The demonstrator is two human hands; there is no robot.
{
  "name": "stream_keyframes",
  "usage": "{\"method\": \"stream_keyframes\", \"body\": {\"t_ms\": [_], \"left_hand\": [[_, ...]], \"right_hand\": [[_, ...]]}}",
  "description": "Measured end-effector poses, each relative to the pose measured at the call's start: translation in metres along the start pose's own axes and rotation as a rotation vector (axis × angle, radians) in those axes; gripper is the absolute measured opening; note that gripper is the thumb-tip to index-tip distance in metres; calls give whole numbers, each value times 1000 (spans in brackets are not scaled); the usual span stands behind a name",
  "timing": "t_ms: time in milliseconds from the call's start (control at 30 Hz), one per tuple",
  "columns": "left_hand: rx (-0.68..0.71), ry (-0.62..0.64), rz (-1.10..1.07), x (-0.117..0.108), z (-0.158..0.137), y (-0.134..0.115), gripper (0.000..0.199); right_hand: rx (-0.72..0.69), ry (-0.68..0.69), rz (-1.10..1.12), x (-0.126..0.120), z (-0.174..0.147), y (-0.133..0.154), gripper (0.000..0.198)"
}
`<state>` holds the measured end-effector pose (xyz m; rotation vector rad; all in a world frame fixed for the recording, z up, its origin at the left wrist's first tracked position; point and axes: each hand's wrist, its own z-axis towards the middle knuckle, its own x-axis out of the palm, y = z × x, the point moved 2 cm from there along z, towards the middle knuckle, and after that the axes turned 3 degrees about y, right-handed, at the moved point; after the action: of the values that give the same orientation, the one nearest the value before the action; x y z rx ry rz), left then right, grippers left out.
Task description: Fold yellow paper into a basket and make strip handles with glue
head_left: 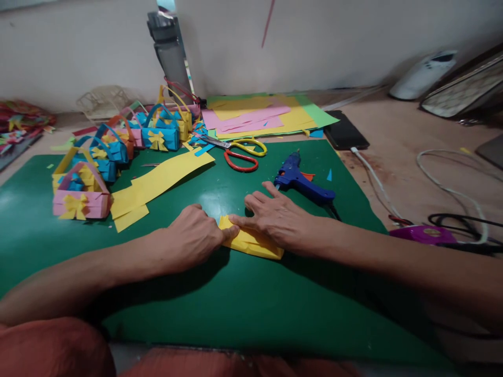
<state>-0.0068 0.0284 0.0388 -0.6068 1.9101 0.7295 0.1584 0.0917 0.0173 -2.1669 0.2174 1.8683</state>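
Note:
A folded piece of yellow paper (253,244) lies on the green mat (188,309) in front of me. My left hand (194,235) is at its left end, index finger pressed on the paper and the other fingers curled in; its thumb is hidden. From the right, my right hand (271,217) presses the paper with its thumb, the other fingers spread above the mat. Just beyond that hand lies a blue hot glue gun (304,180). Scissors (239,154) with one red and one yellow handle rest farther back.
Several small paper baskets (82,203) with bows stand at the left. Yellow paper strips (157,183) lie beside them. Behind are stacked coloured sheets (259,115), a grey bottle (171,52) and a black phone (346,131). Cables and a magenta object (422,234) lie right.

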Motion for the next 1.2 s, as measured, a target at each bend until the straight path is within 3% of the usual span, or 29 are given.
{"method": "stream_keyframes", "body": {"t_ms": [133, 300, 533, 700, 900, 1200], "left_hand": [[-5, -68, -7, 3, 1, 0, 35], [-11, -47, 4, 5, 2, -2, 34], [-45, -1, 12, 5, 3, -3, 40], [-30, 46, 27, 5, 4, 1, 46], [-17, 14, -4, 5, 4, 1, 43], [79, -158, -59, 5, 10, 0, 21]], "right_hand": [[-7, -39, -3, -1, 2, -1, 36], [-87, -16, 17, -8, 10, -9, 36], [-151, 49, 21, -11, -23, -17, 46], [-120, 48, -17, -2, -45, -23, 60], [-59, 27, -44, -2, -63, -25, 71], [55, -17, -166, -6, -88, -24, 58]]}}
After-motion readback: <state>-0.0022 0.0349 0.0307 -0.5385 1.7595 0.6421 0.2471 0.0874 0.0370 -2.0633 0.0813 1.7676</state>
